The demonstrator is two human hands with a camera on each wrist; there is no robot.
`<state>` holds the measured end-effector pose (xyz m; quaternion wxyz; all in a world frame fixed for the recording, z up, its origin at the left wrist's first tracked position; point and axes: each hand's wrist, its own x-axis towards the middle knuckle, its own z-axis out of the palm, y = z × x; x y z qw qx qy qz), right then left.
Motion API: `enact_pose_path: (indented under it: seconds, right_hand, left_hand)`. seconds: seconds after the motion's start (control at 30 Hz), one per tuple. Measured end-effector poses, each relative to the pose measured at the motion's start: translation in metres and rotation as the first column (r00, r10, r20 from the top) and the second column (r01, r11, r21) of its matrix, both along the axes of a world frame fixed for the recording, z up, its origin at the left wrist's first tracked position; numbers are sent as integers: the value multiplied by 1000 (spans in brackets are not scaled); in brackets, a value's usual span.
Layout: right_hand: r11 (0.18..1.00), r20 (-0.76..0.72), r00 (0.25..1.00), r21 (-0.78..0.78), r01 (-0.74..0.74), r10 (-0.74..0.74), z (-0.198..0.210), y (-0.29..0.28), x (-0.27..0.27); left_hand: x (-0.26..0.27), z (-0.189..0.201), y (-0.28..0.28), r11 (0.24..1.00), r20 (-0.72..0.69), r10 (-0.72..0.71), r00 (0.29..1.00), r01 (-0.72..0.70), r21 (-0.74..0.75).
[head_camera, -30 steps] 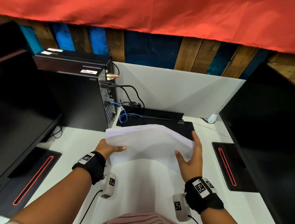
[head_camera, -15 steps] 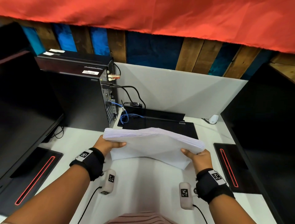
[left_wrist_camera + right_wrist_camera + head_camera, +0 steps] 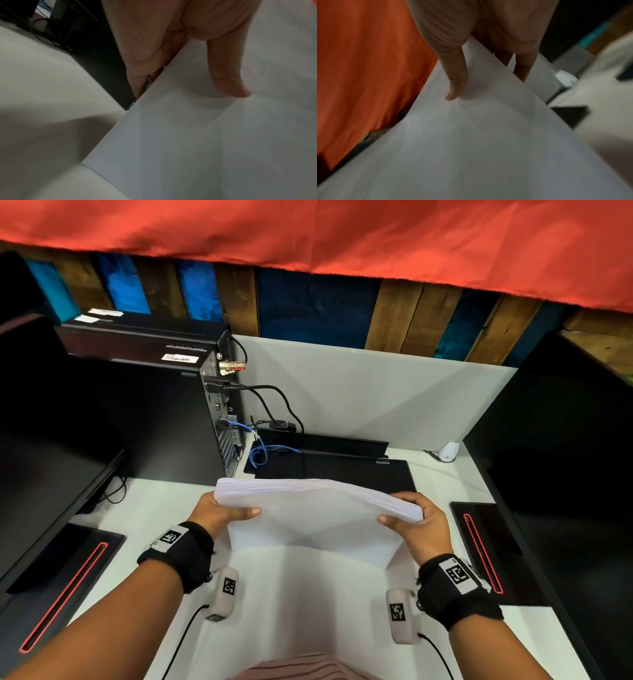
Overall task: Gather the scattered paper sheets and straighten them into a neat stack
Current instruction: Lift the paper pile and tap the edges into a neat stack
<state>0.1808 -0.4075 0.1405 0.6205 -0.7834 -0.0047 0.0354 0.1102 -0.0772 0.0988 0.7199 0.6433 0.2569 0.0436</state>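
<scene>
A thick stack of white paper sheets point(image 3: 315, 518) stands on its lower edge on the white desk point(image 3: 301, 594), tilted toward me, with its top edge bowed. My left hand point(image 3: 219, 513) grips its left side, thumb on the near face and fingers behind. My right hand point(image 3: 419, 522) grips the right side the same way. In the left wrist view the thumb presses the paper point(image 3: 205, 135) while the fingers sit behind its edge. The right wrist view shows the thumb on the sheet face point(image 3: 471, 135) and fingers behind.
A black computer tower point(image 3: 154, 405) with cables stands at the back left, and a closed black laptop point(image 3: 335, 470) lies just behind the stack. Black monitors flank both sides, their bases point(image 3: 58, 583) point(image 3: 486, 549) on the desk. A white partition point(image 3: 359, 392) closes the back.
My right hand shifted from lying flat against the stack's face to gripping its right edge. The stack rose more upright and its sheets drew together at the top.
</scene>
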Motion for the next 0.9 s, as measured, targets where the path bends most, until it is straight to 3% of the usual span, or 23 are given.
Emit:
enact_pose_path:
  seconds: [0.07, 0.1, 0.17, 0.23, 0.27, 0.43, 0.5, 0.63, 0.73, 0.83, 0.9]
  right_hand:
    - [958, 141, 988, -286, -23, 66, 10, 1, 1]
    - [886, 224, 964, -463, -25, 144, 15, 2, 1]
    - [623, 259, 898, -782, -20, 355, 26, 10, 0]
    - [380, 132, 877, -923, -61, 462, 33, 26, -3]
    - [320, 81, 872, -943, -90, 483, 36, 37, -4]
    - [271, 57, 799, -953, -136, 599, 40, 81, -9]
    - [303, 65, 807, -942, -144, 586, 43, 85, -10]
    - [444, 135, 851, -888, -124, 507, 50, 73, -12]
    - [589, 125, 930, -801, -112, 346, 54, 54, -11]
    - [839, 52, 992, -540, -72, 119, 48, 24, -5]
    - [943, -26, 1000, -333, -16, 7, 39, 7, -5]
  left_hand:
    - [-1, -2, 0, 1000, -11, -11, 1000, 11, 5]
    - [-1, -2, 0, 1000, -15, -17, 1000, 17, 4]
    - [-3, -4, -1, 999, -13, -28, 1000, 28, 16]
    - [-3, -5, -3, 999, -4, -33, 999, 33, 34]
    - [-3, -5, -4, 999, 4, -34, 999, 33, 41]
    - [-4, 6, -13, 998, 14, -41, 999, 41, 45]
    - [-5, 16, -16, 998, 40, -38, 998, 36, 53]
    - [2, 33, -22, 998, 139, -5, 990, -3, 56]
    - [7, 37, -29, 980, 182, 102, 978, -130, 151]
    - [11, 20, -43, 969, 52, 151, 987, -158, 191]
    - [7, 5, -60, 999, -127, 28, 991, -23, 41]
